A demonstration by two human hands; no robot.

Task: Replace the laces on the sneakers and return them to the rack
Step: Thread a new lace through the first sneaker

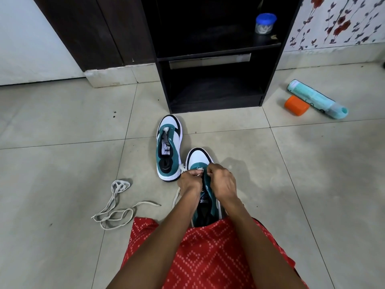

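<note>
Two teal, white and black sneakers stand on the tiled floor. The far sneaker point(169, 147) has no lace and sits in front of the black rack point(210, 57). The near sneaker point(201, 161) lies between my hands, heel toward my lap. My left hand point(189, 181) pinches a white lace point(176, 199) at the lowest eyelets; its end trails down the shoe's left side. My right hand point(220, 182) grips the shoe's right eyelet edge, fingers curled by the same lace. A loose white lace point(113, 207) lies tangled on the floor to the left.
The rack's lower shelf is open and dark; a blue-lidded jar point(265, 24) stands on its upper shelf. A pale green spray can point(316, 99) and an orange cap point(296, 105) lie on the floor at right. A dark wooden door panel stands at left. My red patterned garment covers my lap.
</note>
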